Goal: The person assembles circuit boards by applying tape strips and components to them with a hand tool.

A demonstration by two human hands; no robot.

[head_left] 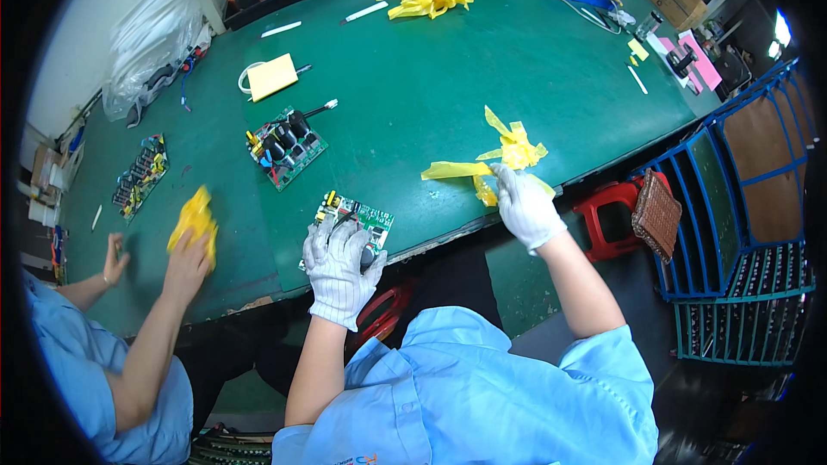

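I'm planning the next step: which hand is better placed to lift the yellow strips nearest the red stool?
The right hand, probably: it is at those yellow strips, while the left hand lies over a green circuit board.

Bright, diffuse light covers my hands (341, 265) and the table (405, 103); a white lamp (781, 28) glares at far right; the yellow bundle (196, 217) at left blurs; edges curve into black.

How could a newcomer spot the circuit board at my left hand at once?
On the green table, follow the near edge to your gloved left hand. The circuit board lies partly beneath it, with green surface showing. Unlike the board just beyond and the far-left board, it alone has a hand on it.
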